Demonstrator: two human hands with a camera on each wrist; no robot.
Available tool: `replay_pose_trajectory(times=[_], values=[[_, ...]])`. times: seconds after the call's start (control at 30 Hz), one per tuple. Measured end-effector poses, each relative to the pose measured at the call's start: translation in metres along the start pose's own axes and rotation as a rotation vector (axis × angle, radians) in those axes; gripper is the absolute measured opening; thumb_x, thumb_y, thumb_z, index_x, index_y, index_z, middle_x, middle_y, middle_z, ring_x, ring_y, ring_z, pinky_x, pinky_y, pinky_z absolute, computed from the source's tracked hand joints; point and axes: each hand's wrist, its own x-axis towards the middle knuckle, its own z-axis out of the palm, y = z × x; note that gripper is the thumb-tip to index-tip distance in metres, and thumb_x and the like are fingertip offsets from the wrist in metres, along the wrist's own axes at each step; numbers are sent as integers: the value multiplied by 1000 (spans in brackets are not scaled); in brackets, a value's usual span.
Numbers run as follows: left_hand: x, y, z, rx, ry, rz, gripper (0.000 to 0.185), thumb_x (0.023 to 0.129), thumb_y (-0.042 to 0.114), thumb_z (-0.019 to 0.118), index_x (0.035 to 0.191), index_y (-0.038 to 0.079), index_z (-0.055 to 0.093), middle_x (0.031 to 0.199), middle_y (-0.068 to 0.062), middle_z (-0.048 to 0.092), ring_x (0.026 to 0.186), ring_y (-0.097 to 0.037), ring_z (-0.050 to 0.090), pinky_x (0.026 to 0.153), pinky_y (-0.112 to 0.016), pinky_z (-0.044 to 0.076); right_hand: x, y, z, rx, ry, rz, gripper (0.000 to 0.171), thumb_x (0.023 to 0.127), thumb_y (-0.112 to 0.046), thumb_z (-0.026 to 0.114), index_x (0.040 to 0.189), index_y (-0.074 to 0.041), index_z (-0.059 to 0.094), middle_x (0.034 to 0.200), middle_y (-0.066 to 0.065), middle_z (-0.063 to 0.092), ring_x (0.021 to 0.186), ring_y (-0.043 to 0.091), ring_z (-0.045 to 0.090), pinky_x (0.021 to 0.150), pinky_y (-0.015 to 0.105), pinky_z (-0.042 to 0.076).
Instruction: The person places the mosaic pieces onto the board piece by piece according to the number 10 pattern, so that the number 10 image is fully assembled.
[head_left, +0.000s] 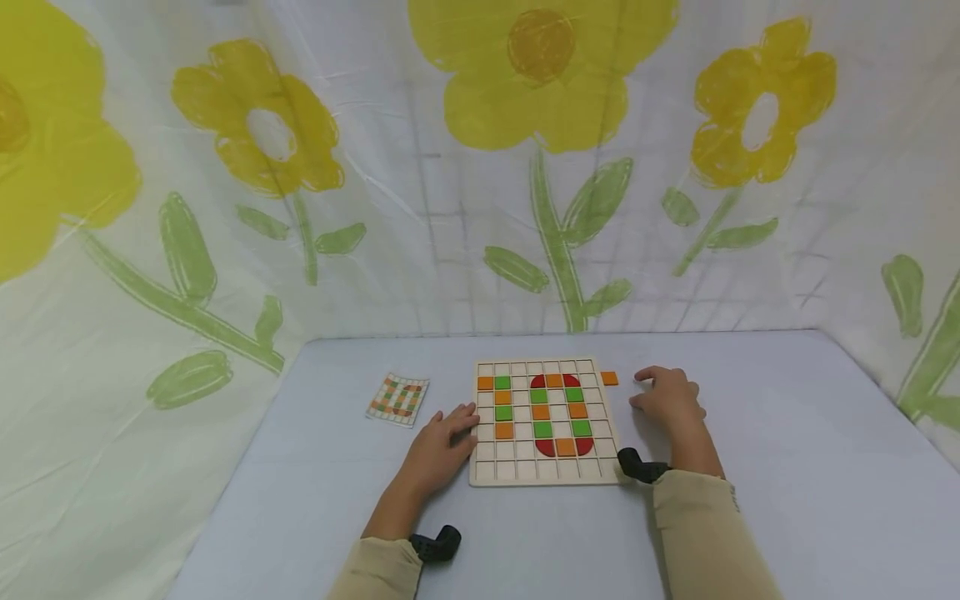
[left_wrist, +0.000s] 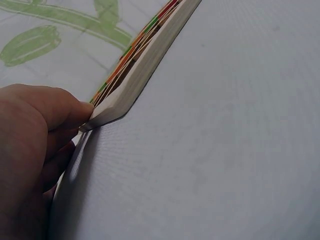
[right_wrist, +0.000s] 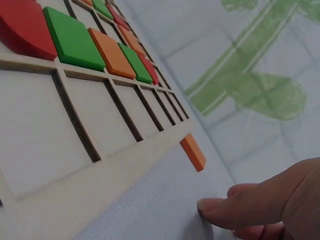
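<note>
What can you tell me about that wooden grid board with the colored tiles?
The wooden grid board is pale, square, looks like light wood, and lies flat on the grey table. Its square cells hold orange, green and red tiles forming "10"; many cells are empty. The left hand touches its left edge. One loose orange tile lies just beyond its upper right corner.

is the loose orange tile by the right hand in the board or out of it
Out. The orange tile lies flat on the table just past the board's upper right edge, apart from the right hand, whose fingertip rests on the cloth nearby.
</note>
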Motion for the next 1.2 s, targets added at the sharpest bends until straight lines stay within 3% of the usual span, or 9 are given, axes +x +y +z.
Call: replay_pose_trajectory(times=[0.23, 0.4, 0.63, 0.87, 1.0, 1.2], values=[[0, 2, 0, -8, -1, -6, 38, 96, 23, 63, 132, 14, 63, 149, 7, 48, 143, -15, 39, 126, -44, 17, 0, -3, 1, 42, -56, -180, 50, 87, -10, 71, 133, -2, 55, 134, 29, 50, 119, 45, 49, 99, 59, 45], [0, 1, 0, -3, -3, 6, 38, 96, 22, 63, 132, 14, 63, 149, 6, 48, 143, -16, 39, 125, -44, 18, -2, 2, -7, 88, -88, -156, 51, 89, -17, 69, 136, -5, 55, 136, 25, 50, 114, 38, 53, 90, 50, 52], [0, 2, 0, 0, 3, 11, 37, 96, 21, 63, 132, 13, 63, 149, 5, 48, 143, -17, 40, 125, -45, 18, -6, 17, -28, 26, -128, -63, 61, 87, -29, 70, 138, -1, 50, 132, 31, 49, 104, 37, 56, 81, 45, 53], [-1, 0, 0, -5, 1, 7, 37, 96, 22, 63, 132, 13, 63, 149, 5, 48, 143, -17, 40, 126, -44, 18, -4, 14, -19, -13, -142, -95, 60, 83, -26, 76, 132, 2, 56, 121, 28, 56, 93, 30, 57, 72, 35, 53], [-1, 0, 0, -2, -4, 0, 38, 96, 23, 63, 132, 14, 64, 149, 7, 48, 143, -15, 39, 126, -43, 17, -2, 11, -12, -15, -99, -105, 55, 82, -20, 77, 128, 4, 59, 117, 27, 60, 92, 30, 57, 76, 40, 53], [0, 1, 0, -5, 2, 14, 37, 96, 21, 62, 132, 12, 63, 149, 4, 48, 143, -18, 40, 125, -45, 17, 4, 9, -2, 29, -68, -177, 50, 86, -15, 73, 130, 4, 59, 120, 24, 62, 104, 33, 59, 89, 47, 52]])
